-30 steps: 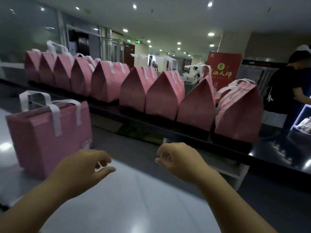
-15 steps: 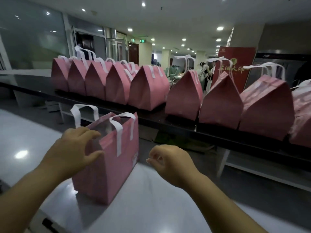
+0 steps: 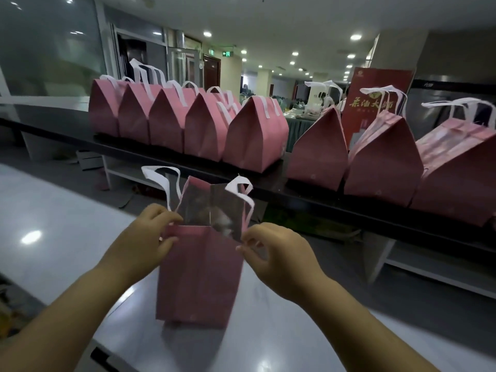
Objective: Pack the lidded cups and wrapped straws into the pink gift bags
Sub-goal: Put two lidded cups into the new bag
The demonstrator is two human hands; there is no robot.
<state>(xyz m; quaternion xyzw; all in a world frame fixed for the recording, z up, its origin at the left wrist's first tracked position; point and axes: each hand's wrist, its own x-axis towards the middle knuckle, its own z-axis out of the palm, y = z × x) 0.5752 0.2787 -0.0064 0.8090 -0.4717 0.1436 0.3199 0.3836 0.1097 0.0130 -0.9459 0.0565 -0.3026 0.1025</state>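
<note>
An open pink gift bag (image 3: pixel 200 275) with white strap handles stands upright on the white table (image 3: pixel 69 237) right in front of me. My left hand (image 3: pixel 149 234) pinches the near left corner of its rim. At the bag's right rim, my right hand (image 3: pixel 271 251) has its fingers curled with the fingertips at the edge; whether it grips the paper is unclear. Something pale lies inside the bag, too dim to make out. No cups or straws show outside it.
A long black counter (image 3: pixel 308 202) behind the table carries a row of several closed pink gift bags (image 3: pixel 255 135) with white handles. A red sign (image 3: pixel 375 103) stands at the back right. Floor lies between table and counter.
The view has swung left so the open bag now sits centred. My left hand has come onto the bag's left rim, and my right hand has risen to its right rim.
</note>
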